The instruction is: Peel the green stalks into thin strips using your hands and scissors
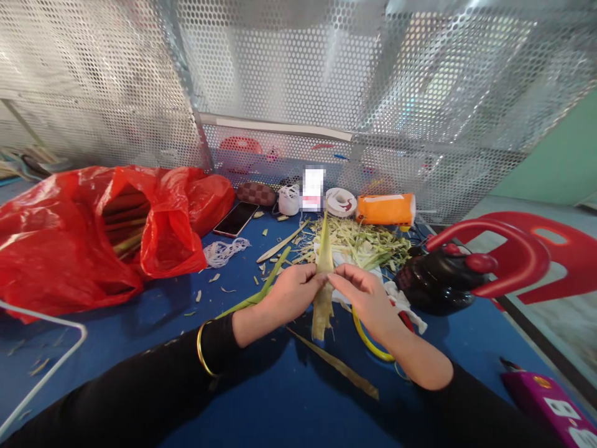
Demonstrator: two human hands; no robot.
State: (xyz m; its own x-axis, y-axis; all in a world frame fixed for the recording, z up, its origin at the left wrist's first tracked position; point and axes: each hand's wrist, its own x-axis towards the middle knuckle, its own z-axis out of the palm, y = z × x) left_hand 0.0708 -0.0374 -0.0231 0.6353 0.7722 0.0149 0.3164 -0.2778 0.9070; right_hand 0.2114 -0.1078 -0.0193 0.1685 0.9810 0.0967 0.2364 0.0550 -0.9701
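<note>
A long pointed plant leaf (325, 249), green-yellow at its tip and brown and ragged at its lower end, stands upright between my hands. My left hand (293, 287) pinches its left edge between thumb and fingers. From the other side my right hand (364, 292) pinches it at nearly the same height, the fingertips almost touching. Beneath my left hand lies a green stalk (275, 274). A dry brown leaf strip (338, 364) rests on the blue table (261, 398) below the hands. Beside my right wrist is a yellow ring (368, 339), partly hidden by it.
At the left bulges a red plastic bag (69, 242) of stalks, near a phone (237, 219) and white string (227, 251). Leaf shreds (368, 242) are heaped behind my hands. An orange packet (386, 209), a tape roll (341, 202) and a black kettle (436, 280) stand beyond.
</note>
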